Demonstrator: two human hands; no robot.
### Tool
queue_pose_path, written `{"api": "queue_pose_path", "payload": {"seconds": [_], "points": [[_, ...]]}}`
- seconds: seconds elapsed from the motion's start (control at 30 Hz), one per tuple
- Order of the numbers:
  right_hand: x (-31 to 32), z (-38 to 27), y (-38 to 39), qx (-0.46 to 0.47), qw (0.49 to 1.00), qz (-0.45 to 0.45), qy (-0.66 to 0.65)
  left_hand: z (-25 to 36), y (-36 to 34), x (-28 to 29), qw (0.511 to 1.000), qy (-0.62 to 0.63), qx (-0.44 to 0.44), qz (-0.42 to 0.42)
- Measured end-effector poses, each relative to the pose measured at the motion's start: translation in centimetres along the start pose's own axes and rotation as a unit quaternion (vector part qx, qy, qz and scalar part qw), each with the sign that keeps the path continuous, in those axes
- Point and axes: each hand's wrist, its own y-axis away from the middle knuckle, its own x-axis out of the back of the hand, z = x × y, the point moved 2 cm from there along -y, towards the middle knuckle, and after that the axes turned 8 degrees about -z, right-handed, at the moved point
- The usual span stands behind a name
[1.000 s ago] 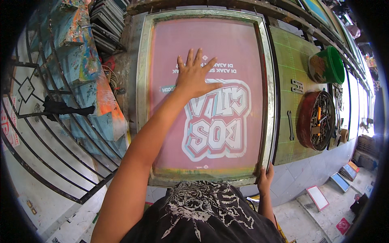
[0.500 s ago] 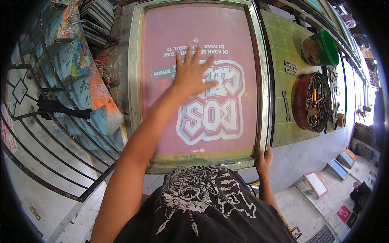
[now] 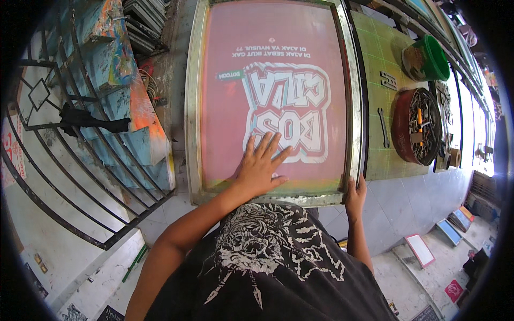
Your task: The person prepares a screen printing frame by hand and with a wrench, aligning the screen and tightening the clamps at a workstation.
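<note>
A framed printing screen (image 3: pixel 225 144) with pink mesh and white reversed lettering lies in front of me. Its metal frame (image 3: pixel 194 107) runs around the mesh. My left hand (image 3: pixel 261 165) lies with fingers spread over the lower part of the mesh, just below the large lettering. Its palm appears to rest on the surface. At the near right corner, my right hand (image 3: pixel 355 195) grips the frame, thumb on top and the fingers partly hidden.
Right of the screen, a green gridded board (image 3: pixel 377 155) carries a wrench (image 3: pixel 383 128), a green bucket (image 3: pixel 428 59) and a round red tin (image 3: pixel 404 134) of tools and hardware. Black metal railing (image 3: pixel 69 214) and paint-stained blue steps (image 3: pixel 115 112) stand at left.
My left hand has slid toward me, from the upper lettering to the screen's near part, still spread. My right hand stays at the near right corner. The view has shifted slightly.
</note>
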Motion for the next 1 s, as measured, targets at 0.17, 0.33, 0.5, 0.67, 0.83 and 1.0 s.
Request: {"api": "queue_pose_path", "payload": {"seconds": [0.17, 0.33, 0.5, 0.67, 0.83, 1.0], "points": [[-0.6, -1.8, 0.2, -0.016, 0.999, 0.009, -0.044, -0.2, -0.6, 0.1, 0.999, -0.004, 0.022, 0.04], [-0.1, -0.5, -0.2, -0.027, 0.999, 0.001, -0.021, -1.7, -2.9, 0.6, 0.996, -0.038, 0.048, 0.06], [-0.1, -0.3, -0.1, -0.005, 1.0, 0.021, -0.011, -2.8, -4.8, 1.3, 0.995, -0.046, 0.06, 0.061], [-0.1, -0.3, -0.1, -0.024, 0.999, 0.004, -0.046, -2.8, -4.8, 0.5, 0.993, -0.07, 0.058, 0.075], [0.1, 0.8, -0.2, -0.042, 0.992, -0.008, -0.122, -0.8, -0.8, -0.4, 0.996, -0.068, -0.002, 0.051], [0.3, 1.3, 0.6, -0.031, 0.975, 0.035, -0.218, 0.4, 4.8, -0.1, 0.999, -0.005, -0.026, -0.029]]}}
